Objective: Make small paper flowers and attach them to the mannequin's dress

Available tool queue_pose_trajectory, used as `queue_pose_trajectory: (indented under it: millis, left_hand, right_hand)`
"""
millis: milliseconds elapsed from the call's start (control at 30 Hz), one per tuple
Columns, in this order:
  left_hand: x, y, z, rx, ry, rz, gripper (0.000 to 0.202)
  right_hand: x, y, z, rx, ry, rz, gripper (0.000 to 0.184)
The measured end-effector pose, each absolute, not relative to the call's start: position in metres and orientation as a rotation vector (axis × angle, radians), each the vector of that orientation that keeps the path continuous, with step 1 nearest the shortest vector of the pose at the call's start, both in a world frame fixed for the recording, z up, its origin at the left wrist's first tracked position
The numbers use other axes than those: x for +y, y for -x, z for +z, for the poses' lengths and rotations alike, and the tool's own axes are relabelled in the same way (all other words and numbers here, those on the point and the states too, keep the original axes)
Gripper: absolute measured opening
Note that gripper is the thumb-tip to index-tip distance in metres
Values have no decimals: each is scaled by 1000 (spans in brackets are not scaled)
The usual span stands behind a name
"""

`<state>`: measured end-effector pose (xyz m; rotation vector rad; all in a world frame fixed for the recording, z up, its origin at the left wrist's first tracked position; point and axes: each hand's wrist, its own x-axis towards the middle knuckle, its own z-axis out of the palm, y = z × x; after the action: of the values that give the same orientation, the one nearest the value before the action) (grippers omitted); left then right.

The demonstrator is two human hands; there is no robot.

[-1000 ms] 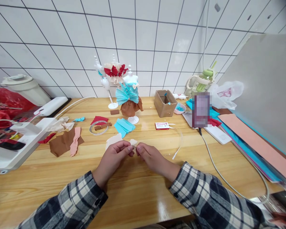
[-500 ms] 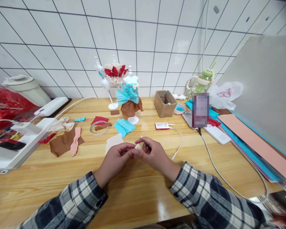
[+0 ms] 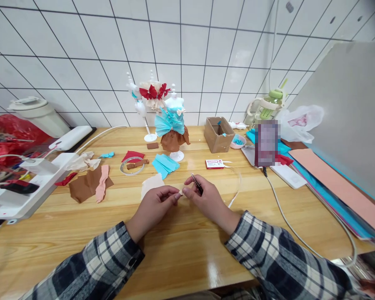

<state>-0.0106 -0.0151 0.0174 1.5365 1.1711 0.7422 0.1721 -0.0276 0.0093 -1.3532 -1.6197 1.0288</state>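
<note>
My left hand (image 3: 154,208) pinches a small cream scrap of crepe paper (image 3: 181,192) between thumb and fingertips. Close beside it, my right hand (image 3: 211,202) is curled around a slim dark metal tool (image 3: 198,185) with a silvery pointed end sticking up; its exact kind is partly hidden by the fingers. The right thumb tip is at the scrap's edge, and whether it touches I cannot tell. Behind my left hand lies a larger cream paper piece (image 3: 151,182). Folded turquoise crepe paper (image 3: 165,165) is just beyond it.
A small mannequin in a turquoise and brown paper dress (image 3: 171,125) stands ahead. Right of it are a cardboard box (image 3: 218,139), a red-and-white small box (image 3: 214,164) and a phone (image 3: 266,143) with a cable. At left are brown paper (image 3: 83,187) and a power strip (image 3: 34,183).
My hands have drawn slightly apart, and less of the cream scrap shows between them. The tool in my right hand is more visible. The whole view has shifted a little.
</note>
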Motion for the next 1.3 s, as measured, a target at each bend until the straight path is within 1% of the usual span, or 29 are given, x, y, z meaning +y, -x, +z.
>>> queue_pose_trajectory:
  millis: [133, 233, 667, 800, 1067, 1300]
  left_hand:
    - [-11, 14, 12, 1127, -1220, 915, 24]
    - [-10, 15, 8, 1077, -1119, 942, 23]
    - [-13, 10, 11, 1088, -1232, 849, 27]
    - [-14, 12, 10, 1120, -1306, 769, 30]
    - [-16, 9, 15, 1074, -1276, 823, 28]
    - [-18, 8, 15, 1026, -1287, 869, 21]
  right_hand:
    - [-30, -171, 5, -1780, 1364, 975, 35]
    - [-31, -168, 3, -1913, 1376, 969, 32]
    - [-33, -166, 3, -2002, 1363, 974, 29]
    - [-30, -165, -1, -1973, 1350, 994, 33]
    - [-31, -163, -5, -1799, 1227, 1152, 33]
    - [-34, -161, 4, -1636, 1087, 1356, 35]
